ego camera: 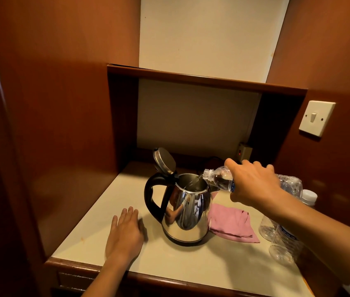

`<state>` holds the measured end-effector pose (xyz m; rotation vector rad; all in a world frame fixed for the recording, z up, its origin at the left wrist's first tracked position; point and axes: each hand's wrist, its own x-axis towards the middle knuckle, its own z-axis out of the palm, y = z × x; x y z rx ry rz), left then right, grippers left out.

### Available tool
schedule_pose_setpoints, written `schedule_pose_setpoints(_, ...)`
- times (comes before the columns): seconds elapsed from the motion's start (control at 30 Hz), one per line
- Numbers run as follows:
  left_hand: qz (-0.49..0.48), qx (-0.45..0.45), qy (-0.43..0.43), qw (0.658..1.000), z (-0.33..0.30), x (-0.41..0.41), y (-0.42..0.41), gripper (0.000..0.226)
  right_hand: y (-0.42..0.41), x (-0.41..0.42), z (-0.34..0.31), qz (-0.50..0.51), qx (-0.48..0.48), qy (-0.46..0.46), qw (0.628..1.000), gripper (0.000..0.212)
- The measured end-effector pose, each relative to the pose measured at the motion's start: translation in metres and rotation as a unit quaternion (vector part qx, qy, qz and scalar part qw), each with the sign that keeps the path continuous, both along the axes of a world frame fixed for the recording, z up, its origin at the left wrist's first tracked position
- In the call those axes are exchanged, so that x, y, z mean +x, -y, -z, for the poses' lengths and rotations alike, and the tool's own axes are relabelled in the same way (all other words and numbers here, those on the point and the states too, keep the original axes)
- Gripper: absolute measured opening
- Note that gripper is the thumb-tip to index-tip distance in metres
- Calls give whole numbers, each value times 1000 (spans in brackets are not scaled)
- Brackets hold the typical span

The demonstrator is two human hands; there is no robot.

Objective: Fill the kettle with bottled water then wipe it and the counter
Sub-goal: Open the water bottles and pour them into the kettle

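Wood-panelled alcove, bench (97,230): bottle (219,179) is gripped by right hand (253,185), tipped over kettle (188,209); left hand (126,232) laid flat at kettle's 9 o'clock.

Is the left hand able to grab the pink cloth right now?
Probably not straight across. The left hand lies flat on the counter left of the kettle, and the pink cloth lies on the kettle's far side. It would likely have to go round the front.

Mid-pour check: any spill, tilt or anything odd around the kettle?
No spill shows. The steel kettle stands upright, lid open, and water from the clear plastic bottle lands inside. The folded pink cloth looks dry. One small orange speck marks the beige counter.
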<state>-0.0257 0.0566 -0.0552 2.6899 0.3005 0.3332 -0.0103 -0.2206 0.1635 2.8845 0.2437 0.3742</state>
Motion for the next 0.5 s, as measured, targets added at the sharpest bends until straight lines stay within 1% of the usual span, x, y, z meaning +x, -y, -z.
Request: schedule_pose_setpoints(0.5,-9,-3,5,1000,3,2,0,53,-1,-1,-4,-7,-35,13,999,80)
